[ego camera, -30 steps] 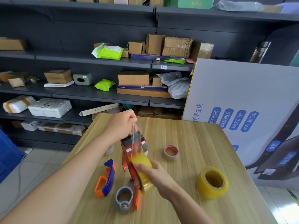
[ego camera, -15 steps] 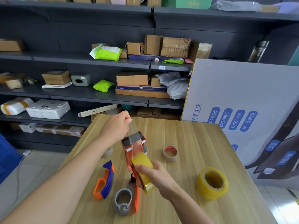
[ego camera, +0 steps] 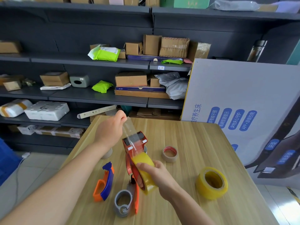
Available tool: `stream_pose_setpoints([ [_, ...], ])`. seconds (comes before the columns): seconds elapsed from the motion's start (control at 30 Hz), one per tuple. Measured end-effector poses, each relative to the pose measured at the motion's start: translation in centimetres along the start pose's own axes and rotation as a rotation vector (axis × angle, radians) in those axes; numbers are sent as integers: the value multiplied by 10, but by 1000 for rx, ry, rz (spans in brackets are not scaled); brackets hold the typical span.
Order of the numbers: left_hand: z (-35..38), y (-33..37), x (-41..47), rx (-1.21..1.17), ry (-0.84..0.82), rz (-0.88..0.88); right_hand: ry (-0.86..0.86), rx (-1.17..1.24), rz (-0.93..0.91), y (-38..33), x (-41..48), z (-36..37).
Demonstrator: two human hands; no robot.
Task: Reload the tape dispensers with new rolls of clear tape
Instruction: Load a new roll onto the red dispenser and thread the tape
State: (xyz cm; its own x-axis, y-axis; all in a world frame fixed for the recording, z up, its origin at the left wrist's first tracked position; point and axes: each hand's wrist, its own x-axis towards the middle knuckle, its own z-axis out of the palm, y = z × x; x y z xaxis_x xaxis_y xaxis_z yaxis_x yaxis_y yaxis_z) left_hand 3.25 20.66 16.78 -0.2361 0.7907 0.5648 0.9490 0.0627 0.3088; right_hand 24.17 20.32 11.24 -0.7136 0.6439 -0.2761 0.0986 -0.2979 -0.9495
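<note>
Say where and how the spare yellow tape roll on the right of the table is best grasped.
The spare roll stands free near the table's right edge, tilted, with its open core facing up and toward the camera. Probably best: come from above, with the thumb inside the core and the fingers on the outer wall, pinching the near rim. Nothing crowds it, and the right hand is nearest, though busy now.

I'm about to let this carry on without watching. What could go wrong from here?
1. The left hand pinches the tape strip by its end only; if it slips, the strip may snap back and stick to the red dispenser or itself.
2. The right hand grips the roll, so pulling harder may wrinkle the strip.
3. The serrated blade sits right under the strip, close to the left fingers.
</note>
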Motion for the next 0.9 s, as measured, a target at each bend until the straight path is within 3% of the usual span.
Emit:
stream_pose_setpoints([
  [0.2, 6, -12, -11, 24, 34, 49, 21, 9, 39, 3, 0, 1],
  [0.4, -2, -17, 0, 16, -135, -190, -9, 8, 35, 0, -6, 0],
  [0.5, -4, -14, 11, -124, -197, -316, -36, -40, 4, 1, -7, 2],
  [0.67, -4, -8, 16, -313, -175, -479, -134, -77, -64, 4, -8, 0],
  [0.8, -17, -24, 27, -326, -48, -583, -77, -100, -118, 0, -12, 0],
  [0.9, -28, -27, 38, -406, -122, -593, -70, -50, -172, 4, -15, 3],
])
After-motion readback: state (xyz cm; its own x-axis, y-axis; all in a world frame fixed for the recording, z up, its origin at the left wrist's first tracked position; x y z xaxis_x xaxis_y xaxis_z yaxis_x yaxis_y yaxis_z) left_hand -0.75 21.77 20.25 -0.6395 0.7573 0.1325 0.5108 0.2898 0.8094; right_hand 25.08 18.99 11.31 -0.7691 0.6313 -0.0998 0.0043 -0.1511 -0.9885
